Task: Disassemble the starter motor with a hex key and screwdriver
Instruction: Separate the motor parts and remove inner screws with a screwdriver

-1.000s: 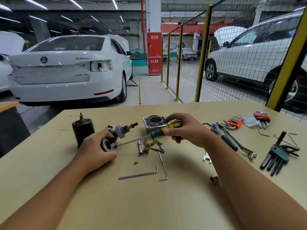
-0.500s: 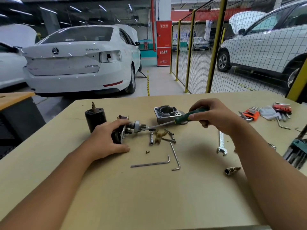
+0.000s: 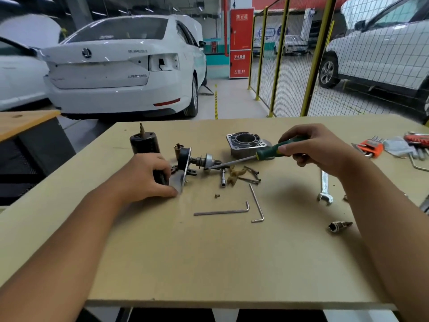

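My left hand (image 3: pixel 148 176) grips the starter motor's gear-and-plate assembly (image 3: pixel 185 163), which lies on its side on the table with its pinion shaft (image 3: pixel 206 161) pointing right. My right hand (image 3: pixel 315 147) holds a green-handled screwdriver (image 3: pixel 267 153); its tip touches the pinion end. The black motor body (image 3: pixel 144 141) stands upright behind my left hand. An aluminium nose housing (image 3: pixel 247 144) sits behind the screwdriver. Two hex keys (image 3: pixel 232 211) lie in front.
Loose screws, a small socket and a tan plastic fork (image 3: pixel 234 176) lie beside the shaft. A spanner (image 3: pixel 324 188) and a small fitting (image 3: pixel 339 226) lie to the right. Hex key sets (image 3: pixel 371 147) sit at the far right. The wooden table (image 3: pixel 209 263) ends near me; cars stand beyond.
The view has shifted left and down. My left hand has turned the assembly so the plate stands on edge, and the screwdriver tip has moved from the plate to the pinion end.
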`<state>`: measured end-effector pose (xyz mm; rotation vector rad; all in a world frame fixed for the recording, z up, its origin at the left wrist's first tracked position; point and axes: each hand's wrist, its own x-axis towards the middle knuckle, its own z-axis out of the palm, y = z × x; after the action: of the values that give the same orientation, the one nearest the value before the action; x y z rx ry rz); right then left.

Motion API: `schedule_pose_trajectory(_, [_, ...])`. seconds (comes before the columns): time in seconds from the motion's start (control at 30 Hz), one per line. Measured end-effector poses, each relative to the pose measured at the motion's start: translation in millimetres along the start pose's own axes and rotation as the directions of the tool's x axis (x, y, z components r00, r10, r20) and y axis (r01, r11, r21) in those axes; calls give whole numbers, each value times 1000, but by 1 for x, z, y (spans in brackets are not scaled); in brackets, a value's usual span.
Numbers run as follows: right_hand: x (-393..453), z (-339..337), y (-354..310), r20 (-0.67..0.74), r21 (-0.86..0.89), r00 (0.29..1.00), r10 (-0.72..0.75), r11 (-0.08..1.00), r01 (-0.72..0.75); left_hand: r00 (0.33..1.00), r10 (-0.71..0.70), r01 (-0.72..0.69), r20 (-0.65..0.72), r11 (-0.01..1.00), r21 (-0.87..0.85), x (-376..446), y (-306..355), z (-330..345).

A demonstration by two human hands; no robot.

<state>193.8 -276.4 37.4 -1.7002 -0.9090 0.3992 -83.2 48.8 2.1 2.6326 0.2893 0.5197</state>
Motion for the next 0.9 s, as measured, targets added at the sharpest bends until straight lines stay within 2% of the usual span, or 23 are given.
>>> schedule_pose_trajectory(0.13, [-1,0,-3,-12,-2,1000,-17,1000,17,998,-63,65,-23,993,97,-1,9,-7])
schedule_pose_trajectory(0.23, [-2,-3,-5,-46,43,999,-24,999,26,990,-136,122,24,944,308,-2,20,-11])
schedule_pose_trajectory(0.37, [0,-9,-3,-181,114,983,11,993,10,980,-188,134,67,868,479,0,28,-12])
schedule_pose_trajectory(0.47, [3,-11,4,-330,169,943,54,986,3,978,-194,148,77,903,404,-1,28,-20])
schedule_pose_trajectory(0.53, [4,-10,8,-422,233,903,81,972,21,987,-147,118,63,934,337,-1,28,-26])
schedule_pose_trajectory(0.63, [6,-4,10,-415,301,900,134,954,-3,999,-33,34,-6,977,209,1,31,-27])
schedule_pose_trajectory(0.7, [7,3,9,-392,221,905,167,972,-84,997,11,-2,-76,993,121,3,32,-25])
schedule_pose_trajectory(0.77, [10,8,7,-440,123,880,176,983,-135,995,3,3,-99,998,61,2,33,-22])
schedule_pose_trajectory(0.83, [13,13,6,-472,46,866,165,986,-163,993,-43,53,-110,995,90,2,38,-17])
schedule_pose_trajectory(0.9, [13,17,5,-456,-24,877,151,983,-181,984,-101,129,-145,971,201,9,48,-10])
